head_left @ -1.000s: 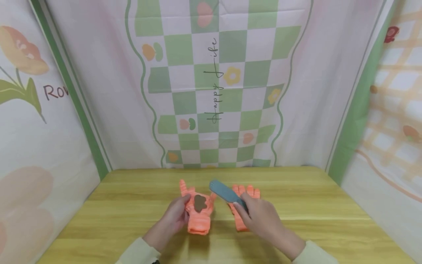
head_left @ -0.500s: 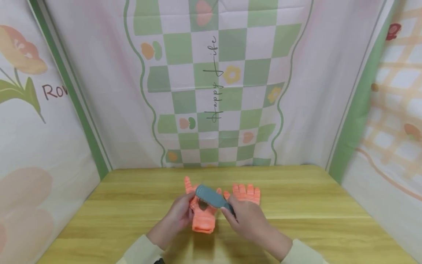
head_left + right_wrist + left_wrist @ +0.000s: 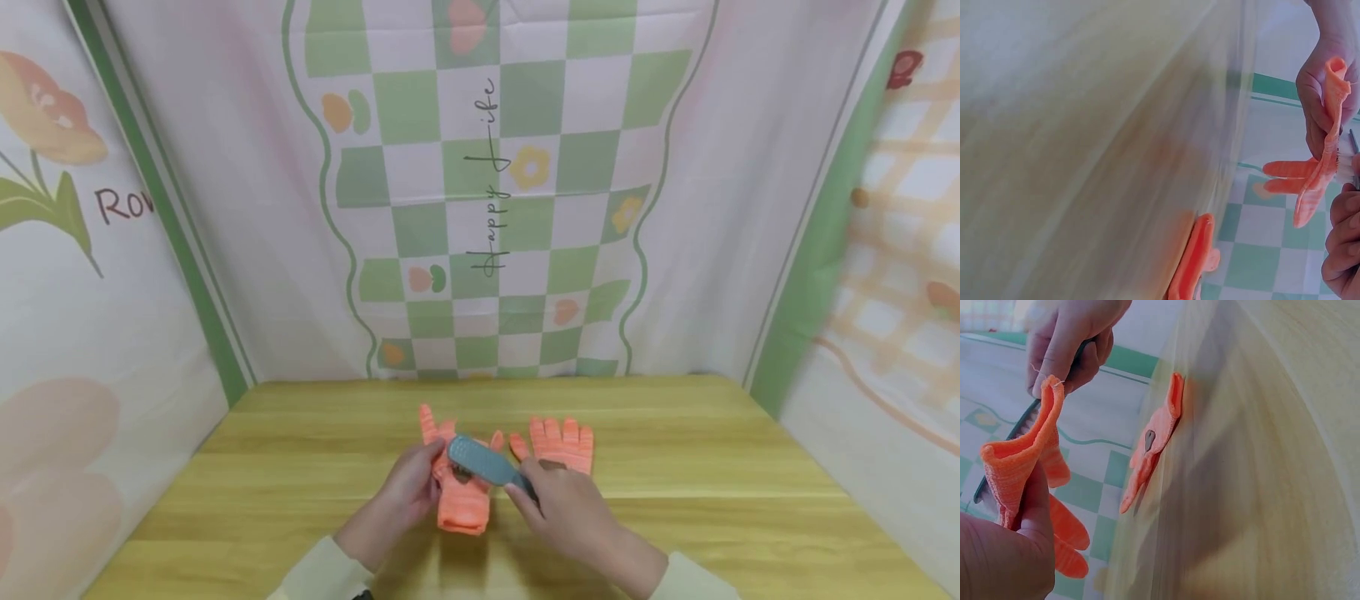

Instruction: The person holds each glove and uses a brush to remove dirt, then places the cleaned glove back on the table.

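An orange knit glove [image 3: 463, 504] with a brown patch [image 3: 461, 475] is held up off the table by my left hand [image 3: 411, 487], which pinches its left side. My right hand [image 3: 573, 510] grips the handle of a blue-grey brush [image 3: 480, 461]. The brush head lies across the glove and partly covers the patch. In the right wrist view, pale bristles [image 3: 1345, 164] meet the glove's face. The cuff [image 3: 1019, 447] of this glove gapes in the left wrist view. A second orange glove [image 3: 564, 442] lies flat on the table, partly hidden behind my right hand.
The wood-grain table [image 3: 300, 450] runs back to a hanging cloth [image 3: 525, 250] with green and white checks. Printed cloths also hang at the left and right sides. The second glove also bears a brown patch [image 3: 1150, 439].
My right hand has brought the brush left and down onto the held glove, then a little lower. My left hand has shifted the glove slightly right. The second glove has stayed put.
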Motion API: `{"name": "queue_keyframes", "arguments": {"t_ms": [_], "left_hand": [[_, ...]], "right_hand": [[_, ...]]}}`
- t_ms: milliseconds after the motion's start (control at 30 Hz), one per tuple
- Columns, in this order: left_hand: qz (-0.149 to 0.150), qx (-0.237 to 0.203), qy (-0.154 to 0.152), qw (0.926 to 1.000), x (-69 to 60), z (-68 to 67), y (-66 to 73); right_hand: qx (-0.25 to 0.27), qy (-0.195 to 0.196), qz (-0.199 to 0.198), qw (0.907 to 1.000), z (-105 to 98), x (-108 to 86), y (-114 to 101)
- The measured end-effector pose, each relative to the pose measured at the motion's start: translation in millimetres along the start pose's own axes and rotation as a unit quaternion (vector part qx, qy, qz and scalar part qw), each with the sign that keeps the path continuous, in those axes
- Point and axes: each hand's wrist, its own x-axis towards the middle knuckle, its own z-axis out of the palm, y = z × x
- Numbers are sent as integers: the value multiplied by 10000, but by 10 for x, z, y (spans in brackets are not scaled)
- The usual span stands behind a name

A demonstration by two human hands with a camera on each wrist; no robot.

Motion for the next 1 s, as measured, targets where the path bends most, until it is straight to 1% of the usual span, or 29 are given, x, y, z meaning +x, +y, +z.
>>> {"name": "queue_keyframes", "arguments": {"t_ms": [167,300,467,567,733,800,900,1000], "left_hand": [[85,-66,-8,9999,-12,-15,-11],[100,-39,175,9998,-28,-21,-6],[60,-131,325,9994,-38,-43,6],[63,-212,328,9992,-45,-63,13],[110,-227,331,9991,-49,-94,12],[86,-278,344,9990,-44,-108,8],[118,-289,329,9990,-36,-129,3],[143,-310,319,9989,-30,-148,6]], "right_hand": [[28,108,-30,9999,-3,-28,21],[0,181,-56,9998,-3,-59,49],[-95,106,-98,9999,-8,-104,95],[-125,36,-103,9999,-21,-129,118],[-72,-92,29,9999,-32,-156,151],[-50,-137,63,9999,-34,-168,163],[-106,-98,43,9999,-36,-188,182],[-282,23,21,9996,-43,-207,202]]}}
